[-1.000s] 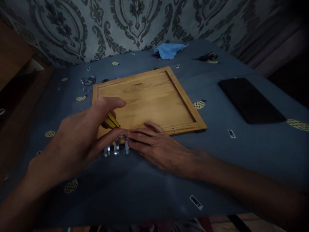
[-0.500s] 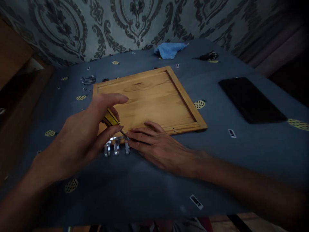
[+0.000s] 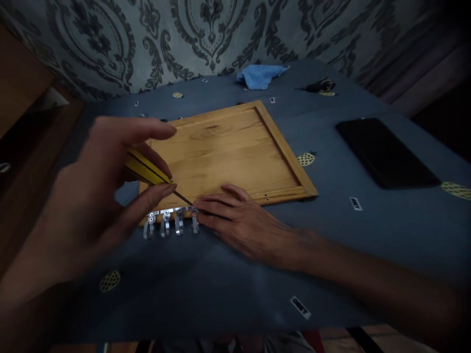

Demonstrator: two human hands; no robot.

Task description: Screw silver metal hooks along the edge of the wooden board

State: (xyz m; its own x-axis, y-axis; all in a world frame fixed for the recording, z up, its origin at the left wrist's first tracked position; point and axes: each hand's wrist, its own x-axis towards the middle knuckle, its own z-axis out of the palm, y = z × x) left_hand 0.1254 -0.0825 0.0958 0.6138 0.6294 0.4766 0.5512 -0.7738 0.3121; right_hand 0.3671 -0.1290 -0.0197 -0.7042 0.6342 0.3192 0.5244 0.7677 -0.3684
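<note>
My left hand (image 3: 106, 196) is closed round the yellow handle of a screwdriver (image 3: 149, 167), its index finger stretched out above. The thin shaft slants down to the right, its tip at the right visible end of a metal hook rail (image 3: 167, 212). Several curved silver hooks hang from this rail, along the near edge of a framed wooden board (image 3: 217, 152). My right hand (image 3: 243, 220) rests palm down over that edge, fingertips gathered against the rail's end beside the screwdriver tip. Its thumb is hidden, and so is the screw head under the tip.
The board lies on a blue-grey tablecloth (image 3: 257, 294) with a pineapple print. A black tablet-like slab (image 3: 386, 152) lies to the right. At the back are a blue cloth (image 3: 262, 76) and a small dark object (image 3: 318, 86). Wooden furniture (image 3: 40, 147) stands at the left.
My left hand has moved left and up, turning the screwdriver to a lower slant and uncovering more of the hook rail. My right hand stays in place.
</note>
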